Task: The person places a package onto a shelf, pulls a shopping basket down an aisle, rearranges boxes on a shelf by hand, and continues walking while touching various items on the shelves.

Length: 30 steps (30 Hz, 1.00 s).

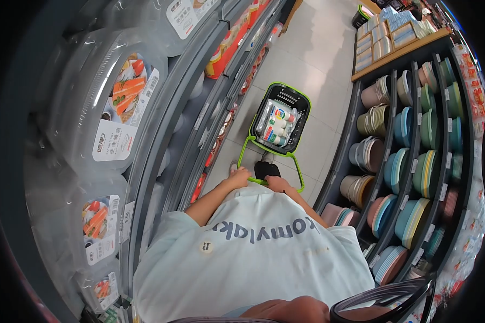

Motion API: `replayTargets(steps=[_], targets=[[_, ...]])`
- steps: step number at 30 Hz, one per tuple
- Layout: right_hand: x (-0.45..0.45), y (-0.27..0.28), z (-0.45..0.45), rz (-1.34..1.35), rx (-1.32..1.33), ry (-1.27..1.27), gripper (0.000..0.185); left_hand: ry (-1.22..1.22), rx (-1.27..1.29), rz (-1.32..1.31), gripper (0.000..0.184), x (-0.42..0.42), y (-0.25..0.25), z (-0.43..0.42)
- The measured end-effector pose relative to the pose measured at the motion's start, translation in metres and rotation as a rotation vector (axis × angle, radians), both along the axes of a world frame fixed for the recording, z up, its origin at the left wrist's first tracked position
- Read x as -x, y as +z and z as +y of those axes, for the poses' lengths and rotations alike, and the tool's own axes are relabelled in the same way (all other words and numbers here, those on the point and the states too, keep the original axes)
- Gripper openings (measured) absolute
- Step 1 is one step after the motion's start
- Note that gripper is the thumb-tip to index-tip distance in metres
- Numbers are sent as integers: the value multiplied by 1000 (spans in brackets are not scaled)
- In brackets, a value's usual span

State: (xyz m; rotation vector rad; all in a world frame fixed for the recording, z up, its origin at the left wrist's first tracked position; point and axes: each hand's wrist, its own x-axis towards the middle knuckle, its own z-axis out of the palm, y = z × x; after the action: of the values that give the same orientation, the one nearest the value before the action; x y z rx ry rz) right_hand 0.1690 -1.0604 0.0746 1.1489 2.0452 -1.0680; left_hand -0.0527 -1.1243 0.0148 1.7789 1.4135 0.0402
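Note:
A black shopping basket (291,144) with a bright green rim is in front of me in the aisle. Inside it lies a clear plastic pack (277,123) with white rolled or cylindrical items and coloured print; their kind is unclear. The basket's green handle (300,175) is swung toward my body. My left hand (238,176) is closed around the handle's left corner. Beside it, my right hand (276,183) wraps the handle's crossbar near the middle. The fingers of both hands are partly hidden. Below the handle a dark shoe (266,169) shows.
On the left, shelves hold clear plastic food boxes (99,107) with printed labels and red packages (229,51). The right rack (396,86) carries stacked coloured bowls and basins (396,169). A wooden display (401,54) stands farther back. Pale floor tiles (302,48) run between the shelves.

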Motion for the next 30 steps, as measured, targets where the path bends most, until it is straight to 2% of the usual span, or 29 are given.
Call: replayTargets(steps=[2, 4, 5, 7, 8, 10, 12, 14, 15, 16, 17, 18, 19, 20, 21, 23, 25, 30], targets=[[7, 5, 1, 54, 18, -13, 42, 4, 19, -38, 36, 5, -23, -3], [15, 19, 3, 256, -102, 29, 41, 70, -55, -65, 34, 9, -26, 4], [19, 26, 6, 415, -74, -146, 39, 68, -57, -63, 34, 9, -27, 8], [49, 102, 22, 648, -47, -426, 38, 187, 64, -251, 29, 8, -21, 14], [61, 148, 32, 723, -50, -533, 38, 182, 64, -249, 29, 7, -17, 15], [75, 222, 51, 1058, -320, -548, 35, 447, -84, -497, 16, 5, -2, 24], [68, 300, 63, 1148, -488, -583, 33, 601, -249, -632, 8, 13, 60, 67], [51, 356, 72, 1385, -791, -459, 33, 668, -326, -696, 5, 36, 166, 103], [49, 378, 78, 1590, -926, -369, 36, 650, -568, -773, 6, 47, 241, 109], [46, 405, 78, 1633, -1075, -314, 45, 625, -809, -847, 8, 55, 313, 111], [38, 430, 79, 1642, -1196, -163, 58, 589, -991, -881, 8, 64, 361, 106], [35, 449, 76, 1670, -1292, -70, 55, 528, -1207, -991, 9, 68, 402, 97], [33, 461, 72, 1689, -1361, -10, 52, 238, -1469, -900, 14, 90, 440, 93], [31, 471, 66, 1705, -1416, 40, 49, 207, -1686, -954, 21, 91, 457, 87], [30, 479, 62, 1713, -1464, 77, 46, 223, -1764, -964, 30, 92, 471, 72], [31, 486, 54, 1718, -1528, 114, 40, 274, -1812, -870, 37, 101, 496, 41], [33, 490, 48, 1707, -1578, 127, 34, 378, -1868, -824, 38, 105, 505, 32], [37, 493, 36, 1693, -1671, 106, 23, 285, -1919, -830, 30, 129, 504, 16]])
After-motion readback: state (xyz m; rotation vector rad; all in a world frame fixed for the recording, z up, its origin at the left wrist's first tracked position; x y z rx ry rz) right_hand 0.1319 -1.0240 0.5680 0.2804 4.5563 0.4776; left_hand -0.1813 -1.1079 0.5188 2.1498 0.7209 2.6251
